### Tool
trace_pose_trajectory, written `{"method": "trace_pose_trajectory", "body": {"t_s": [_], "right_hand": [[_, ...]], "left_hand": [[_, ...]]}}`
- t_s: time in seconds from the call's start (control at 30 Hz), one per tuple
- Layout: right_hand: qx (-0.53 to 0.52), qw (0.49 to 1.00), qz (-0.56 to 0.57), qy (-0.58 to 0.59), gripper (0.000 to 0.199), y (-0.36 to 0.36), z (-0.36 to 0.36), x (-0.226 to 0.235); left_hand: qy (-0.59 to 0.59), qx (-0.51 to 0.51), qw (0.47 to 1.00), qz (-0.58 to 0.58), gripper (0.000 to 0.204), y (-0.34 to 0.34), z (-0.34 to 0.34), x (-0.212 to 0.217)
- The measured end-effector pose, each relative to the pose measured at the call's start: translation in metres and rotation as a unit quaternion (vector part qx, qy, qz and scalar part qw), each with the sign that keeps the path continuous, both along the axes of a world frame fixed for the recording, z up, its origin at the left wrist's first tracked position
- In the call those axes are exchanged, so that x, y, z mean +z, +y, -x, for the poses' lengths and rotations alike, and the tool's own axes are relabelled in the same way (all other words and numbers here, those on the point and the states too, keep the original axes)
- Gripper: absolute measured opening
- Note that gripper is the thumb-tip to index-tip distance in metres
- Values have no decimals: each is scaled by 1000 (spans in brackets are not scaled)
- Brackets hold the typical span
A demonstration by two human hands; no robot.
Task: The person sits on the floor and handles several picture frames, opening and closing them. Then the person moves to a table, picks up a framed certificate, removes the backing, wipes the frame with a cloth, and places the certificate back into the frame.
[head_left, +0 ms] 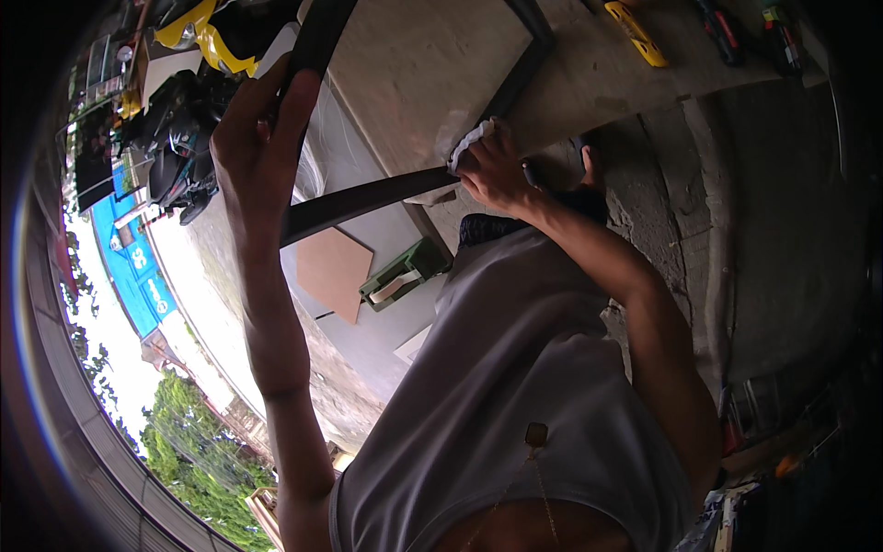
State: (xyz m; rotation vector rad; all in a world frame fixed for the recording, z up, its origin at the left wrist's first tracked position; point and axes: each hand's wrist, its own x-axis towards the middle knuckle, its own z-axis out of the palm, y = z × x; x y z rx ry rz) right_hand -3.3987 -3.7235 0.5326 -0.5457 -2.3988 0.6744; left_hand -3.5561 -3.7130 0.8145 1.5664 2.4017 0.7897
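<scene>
A black flat bar (368,201) with angular bends, like part of a frame, spans between my hands and runs on toward the upper edge. My left hand (262,138) is raised at the upper left, its fingers and thumb closed around one length of it. At the centre, my right hand (501,170) grips a crumpled white cloth (472,143), pressed against the bar near where another length rises to a corner. The fingertips of my right hand are partly hidden by the cloth.
A yellow utility knife (636,35), a red and black hand tool (722,35) and another dark tool (782,41) lie at the upper right. Below the bar are a brown board piece (333,269) and a green box-like tool (405,273). Motorcycles (184,133) stand at far left.
</scene>
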Motion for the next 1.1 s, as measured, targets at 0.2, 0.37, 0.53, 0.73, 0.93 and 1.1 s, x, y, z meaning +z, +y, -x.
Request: {"method": "trace_pose_trajectory", "body": {"t_s": [0.2,0.37,0.53,0.73,0.93,1.1], "right_hand": [[-139,989,46,0,14,64,-3,-21],[-212,977,-28,16,17,96,-11,-13],[-19,986,122,115,13,-17,-2,-10],[-109,867,433,221,18,1,11,16],[-143,834,487,217,27,34,3,51],[-138,807,571,62,31,38,-7,58]], "left_hand": [[18,-3,1000,-5,36,-5,0,0],[10,-11,1000,-10,38,-3,-3,-1],[27,5,1000,7,39,0,-10,1],[-58,42,985,155,36,2,1,7],[-54,22,976,211,31,7,2,7],[-6,-23,992,125,32,-1,-7,0]]}}
